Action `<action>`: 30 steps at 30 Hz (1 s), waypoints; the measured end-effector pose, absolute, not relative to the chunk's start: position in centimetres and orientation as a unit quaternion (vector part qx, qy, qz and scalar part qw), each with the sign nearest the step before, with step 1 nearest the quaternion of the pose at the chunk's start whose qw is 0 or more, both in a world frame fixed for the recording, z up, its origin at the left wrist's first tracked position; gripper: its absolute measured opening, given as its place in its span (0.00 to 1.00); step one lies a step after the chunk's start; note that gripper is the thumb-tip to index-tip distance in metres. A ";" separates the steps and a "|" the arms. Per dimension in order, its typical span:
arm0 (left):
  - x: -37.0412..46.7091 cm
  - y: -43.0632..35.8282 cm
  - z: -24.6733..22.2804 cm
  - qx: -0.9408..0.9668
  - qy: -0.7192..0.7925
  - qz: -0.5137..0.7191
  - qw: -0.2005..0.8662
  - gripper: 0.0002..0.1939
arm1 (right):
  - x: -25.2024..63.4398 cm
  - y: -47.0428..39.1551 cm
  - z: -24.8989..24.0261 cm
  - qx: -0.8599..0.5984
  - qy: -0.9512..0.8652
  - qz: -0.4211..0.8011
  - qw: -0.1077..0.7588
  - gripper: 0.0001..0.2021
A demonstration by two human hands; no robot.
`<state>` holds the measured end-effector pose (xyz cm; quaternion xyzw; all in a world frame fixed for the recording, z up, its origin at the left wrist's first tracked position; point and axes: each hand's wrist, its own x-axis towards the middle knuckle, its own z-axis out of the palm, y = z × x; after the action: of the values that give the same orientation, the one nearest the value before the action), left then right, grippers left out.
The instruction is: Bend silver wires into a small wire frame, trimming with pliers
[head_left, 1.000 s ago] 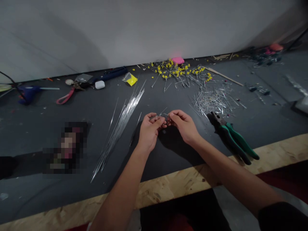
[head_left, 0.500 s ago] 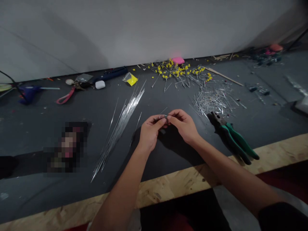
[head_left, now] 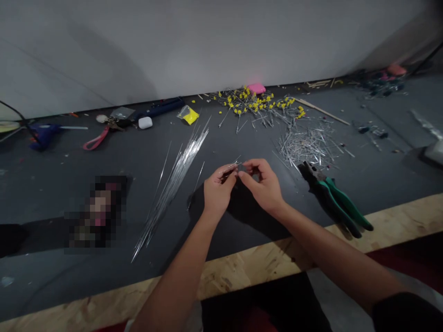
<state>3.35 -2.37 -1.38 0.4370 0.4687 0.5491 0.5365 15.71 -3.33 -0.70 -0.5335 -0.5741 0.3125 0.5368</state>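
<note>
Over the middle of the dark table, my left hand is closed, pinching thin silvery wires between thumb and fingers. Short ends stick up past its fingertips. My right hand meets it from the right, its thumb and forefinger curled at the same wire; the exact contact is too small to make out. To the left lies a bundle of long straight wires, with a single wire beside it. A heap of short wire pieces is beyond my right hand. Green-handled pliers rest to its right.
Yellow-tipped wire stems and a pink lump lie along the wall. A yellow packet, white case, pink strap and blue glue gun sit at the back left. A blurred-out phone-like object is at left.
My right thumb and forefinger have parted slightly, and more of the wire ends show above the left fingertips. Both hands stay close together at the same spot.
</note>
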 end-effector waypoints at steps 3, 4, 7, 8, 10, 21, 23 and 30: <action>3.1 -2.6 -1.2 0.519 0.478 0.535 0.465 0.14 | 15.3 -3.7 -0.4 -0.495 -0.614 0.316 0.528 0.09; 3.1 -2.7 -1.1 0.545 0.477 0.526 0.446 0.16 | 15.3 -3.7 -0.4 -0.486 -0.625 0.314 0.523 0.09; 3.0 -2.9 -0.9 0.597 0.475 0.505 0.404 0.18 | 15.3 -3.7 -0.3 -0.476 -0.650 0.306 0.507 0.10; 3.0 -2.9 -0.9 0.607 0.476 0.499 0.395 0.18 | 15.4 -3.7 -0.3 -0.476 -0.654 0.306 0.503 0.10; 3.0 -3.0 -0.9 0.622 0.481 0.490 0.377 0.18 | 15.4 -3.7 -0.4 -0.475 -0.656 0.308 0.500 0.10; 3.0 -3.1 -1.1 0.671 0.524 0.438 0.289 0.15 | 15.5 -3.5 -0.8 -0.478 -0.650 0.339 0.484 0.08; 3.1 -3.2 -1.1 0.681 0.522 0.431 0.281 0.15 | 15.5 -3.5 -0.8 -0.482 -0.646 0.335 0.488 0.06; 3.1 -3.0 -1.1 0.672 0.518 0.434 0.302 0.12 | 15.8 -3.2 -0.6 -0.497 -0.623 0.340 0.498 0.02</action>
<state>3.09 -2.96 -1.08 0.6719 0.5183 0.4340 0.3024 15.84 -3.22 -0.62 -0.4974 -0.6234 0.3403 0.4981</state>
